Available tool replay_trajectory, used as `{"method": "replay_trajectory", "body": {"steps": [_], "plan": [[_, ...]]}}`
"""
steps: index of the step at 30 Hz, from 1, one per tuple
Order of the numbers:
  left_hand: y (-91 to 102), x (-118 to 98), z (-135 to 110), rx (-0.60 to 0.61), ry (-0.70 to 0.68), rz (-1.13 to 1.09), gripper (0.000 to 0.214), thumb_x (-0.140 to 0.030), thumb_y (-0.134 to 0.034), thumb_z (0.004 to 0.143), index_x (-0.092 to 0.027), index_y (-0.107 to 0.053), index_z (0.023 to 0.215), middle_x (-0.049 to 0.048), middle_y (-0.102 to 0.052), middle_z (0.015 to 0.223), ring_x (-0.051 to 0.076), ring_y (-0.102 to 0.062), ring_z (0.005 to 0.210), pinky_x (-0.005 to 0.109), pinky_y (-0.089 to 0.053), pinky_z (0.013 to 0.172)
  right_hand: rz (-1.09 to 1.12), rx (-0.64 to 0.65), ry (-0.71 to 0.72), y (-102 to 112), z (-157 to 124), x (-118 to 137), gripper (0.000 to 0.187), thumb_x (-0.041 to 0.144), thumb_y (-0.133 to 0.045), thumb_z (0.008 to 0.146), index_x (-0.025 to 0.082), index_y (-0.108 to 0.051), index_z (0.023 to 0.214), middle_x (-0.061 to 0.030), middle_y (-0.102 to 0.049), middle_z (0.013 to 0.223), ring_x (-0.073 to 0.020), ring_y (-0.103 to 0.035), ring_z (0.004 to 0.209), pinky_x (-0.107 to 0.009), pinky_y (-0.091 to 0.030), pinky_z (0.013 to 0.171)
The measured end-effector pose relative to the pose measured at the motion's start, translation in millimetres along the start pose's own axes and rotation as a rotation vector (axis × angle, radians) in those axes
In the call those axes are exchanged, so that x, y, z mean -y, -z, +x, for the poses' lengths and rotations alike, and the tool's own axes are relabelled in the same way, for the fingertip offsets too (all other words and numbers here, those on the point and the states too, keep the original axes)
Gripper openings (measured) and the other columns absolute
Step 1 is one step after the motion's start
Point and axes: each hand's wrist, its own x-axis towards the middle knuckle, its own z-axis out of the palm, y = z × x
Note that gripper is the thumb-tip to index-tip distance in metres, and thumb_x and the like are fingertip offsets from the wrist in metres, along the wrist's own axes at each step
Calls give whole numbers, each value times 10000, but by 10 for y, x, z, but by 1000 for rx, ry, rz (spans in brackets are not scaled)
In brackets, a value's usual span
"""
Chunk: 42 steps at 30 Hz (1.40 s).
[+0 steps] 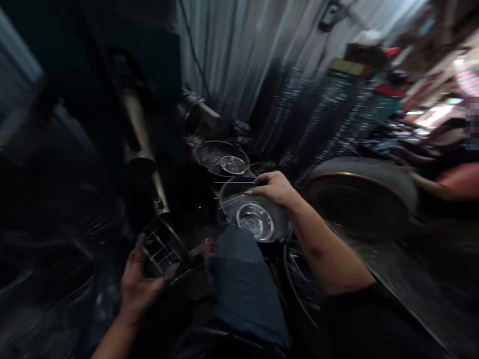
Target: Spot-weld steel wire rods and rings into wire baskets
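1. Left hand (pixel 140 284), lower left: grip clasps one metal frame (pixel 164 247) with crossing bars.
2. Right hand (pixel 276 188), centre: grip pinches at least two thin rods (pixel 234 182).
3. Two rounded trays (pixel 281 223), centre: each holds one shiny dish (pixel 255 222).

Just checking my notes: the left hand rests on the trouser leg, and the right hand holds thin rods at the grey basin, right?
Not quite: the head view shows the left hand holding a metal frame, apart from the trouser leg. The right hand does hold thin rods at the grey basin.
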Motion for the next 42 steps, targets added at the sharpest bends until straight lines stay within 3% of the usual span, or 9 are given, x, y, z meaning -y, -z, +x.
{"method": "replay_trajectory", "body": {"steps": [5, 10, 15, 24, 32, 42], "plan": [[-3, -21, 195, -33, -61, 108, 911, -485, -730, 713, -235, -306, 1480, 119, -504, 1356, 293, -528, 1211, 442, -476, 1011, 307, 204, 63, -786, 395, 266, 355, 424, -832, 549, 147, -748, 756, 14, -630, 630, -162, -596, 657, -253, -467, 640], [34, -13, 326, -34, -105, 99, 890, -449, -733, 731, -215, -307, 1476, 124, -495, 1371, 309, -512, 1225, 468, -464, 1022, 376, 343, 60, -1112, 457, 515, 338, 393, -840, 525, 138, -736, 721, 15, -611, 595, -140, -567, 611, -235, -439, 592], [38, 58, 412, -70, -86, 71, 889, -462, -744, 713, -227, -333, 1465, 120, -483, 1379, 302, -526, 1212, 467, -464, 1025, 550, 421, 35, -1165, 461, 676, 345, 361, -857, 494, 121, -701, 685, 20, -589, 563, -114, -524, 548, -227, -411, 547], [91, 148, 521, -103, -206, 131, 947, -395, -763, 713, -290, -244, 1498, 101, -486, 1392, 298, -514, 1230, 489, -480, 1012, 884, 332, -91, -1160, 499, 783, 381, 296, -878, 387, 143, -623, 624, 11, -576, 540, -120, -508, 497, -244, -401, 477], [89, 221, 565, -92, -221, 143, 951, -379, -760, 712, -269, -242, 1500, 101, -470, 1415, 302, -492, 1255, 483, -470, 1026, 745, 399, -1, -1263, 472, 943, 373, 303, -881, 388, 145, -621, 604, 36, -538, 506, -107, -469, 495, -242, -363, 480], [126, 218, 611, -94, -152, 132, 952, -469, -769, 683, -271, -290, 1482, 93, -495, 1384, 292, -504, 1245, 466, -464, 1033, 739, 408, -27, -1238, 501, 1016, 419, 322, -884, 359, 138, -622, 631, 33, -539, 519, -103, -469, 492, -234, -352, 461]]}}
